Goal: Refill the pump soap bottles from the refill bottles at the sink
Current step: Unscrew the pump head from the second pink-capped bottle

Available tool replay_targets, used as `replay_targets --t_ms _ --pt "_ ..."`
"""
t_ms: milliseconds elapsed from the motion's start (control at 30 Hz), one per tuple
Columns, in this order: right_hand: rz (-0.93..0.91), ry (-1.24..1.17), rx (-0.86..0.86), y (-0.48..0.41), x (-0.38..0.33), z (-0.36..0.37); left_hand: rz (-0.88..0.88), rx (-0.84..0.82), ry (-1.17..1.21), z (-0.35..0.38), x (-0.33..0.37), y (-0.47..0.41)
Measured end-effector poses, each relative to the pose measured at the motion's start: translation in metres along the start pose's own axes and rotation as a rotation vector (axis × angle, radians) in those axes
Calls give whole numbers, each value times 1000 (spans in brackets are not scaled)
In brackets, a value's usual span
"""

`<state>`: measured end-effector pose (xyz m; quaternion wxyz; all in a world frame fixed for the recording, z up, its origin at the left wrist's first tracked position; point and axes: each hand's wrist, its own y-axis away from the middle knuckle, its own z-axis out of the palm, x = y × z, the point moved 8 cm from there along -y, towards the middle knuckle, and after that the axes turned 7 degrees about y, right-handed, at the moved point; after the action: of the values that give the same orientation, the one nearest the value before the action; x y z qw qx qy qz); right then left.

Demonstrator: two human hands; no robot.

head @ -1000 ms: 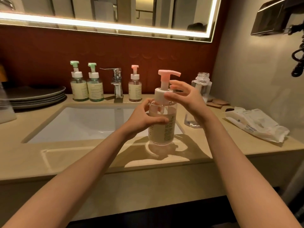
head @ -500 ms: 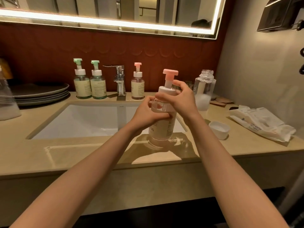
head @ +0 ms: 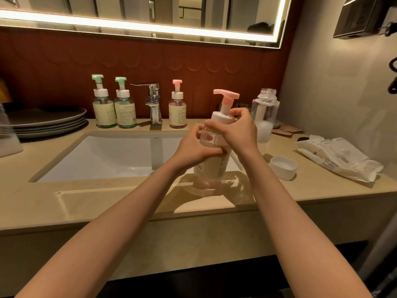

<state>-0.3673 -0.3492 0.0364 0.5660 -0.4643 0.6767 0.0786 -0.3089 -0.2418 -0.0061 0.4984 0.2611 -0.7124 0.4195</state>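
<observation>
Clear plastic pump bottle with pink pump head, white collar and cream label (head: pixel 211 168) stands on the beige stone counter (head: pixel 129 201) at the front right corner of the white undermount sink (head: pixel 107 155). Left hand (head: pixel 194 147) is wrapped round the bottle body. Right hand (head: pixel 238 131) is curled round the white collar, so this is probably a twist of the pump top. Cannot tell whether it is going on or off.

Risks, as I judge them:
- The bottle looks slightly tilted. If the collar goes on crooked it may cross-thread and leak.
- Soapy fingers could slip on the smooth collar, and the bottle could then jerk and tip into the sink or off the counter's front edge.
- The clear uncapped refill bottle (head: pixel 265 117), right of the sink and behind the right hand, has an open neck and whitish liquid low inside. A swing of the right wrist or forearm could knock it over and spill it.
- The round white screw cap (head: pixel 283 166) lies loose right of the sink, close to the right forearm. A nudge could push it off the counter.
- A hard twist with a weak left-hand hold would spin the whole bottle, not the collar.

Three more pump bottles stand behind the sink, apart from the hands: two green-topped (head: pixel 103 104) and one pink-topped (head: pixel 177 108).
</observation>
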Motion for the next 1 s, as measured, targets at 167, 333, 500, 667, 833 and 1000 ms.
replay_targets --t_ms 167,333,500,667,833,1000 --pt "79 -284 -282 -1 4 10 -177 -273 221 13 -6 4" --pt "47 -349 -299 -4 -2 5 -145 -377 240 19 2 8" --pt "-35 -520 -450 -1 -21 2 -162 -548 288 24 14 16" --pt "-34 -612 -417 -6 -26 -12 -209 -602 245 36 6 23" --pt "-29 -641 -176 -15 -29 -38 -225 -423 197 34 -9 5" --pt "-105 -748 41 -30 -48 -80 -212 -215 128 24 -18 -11"
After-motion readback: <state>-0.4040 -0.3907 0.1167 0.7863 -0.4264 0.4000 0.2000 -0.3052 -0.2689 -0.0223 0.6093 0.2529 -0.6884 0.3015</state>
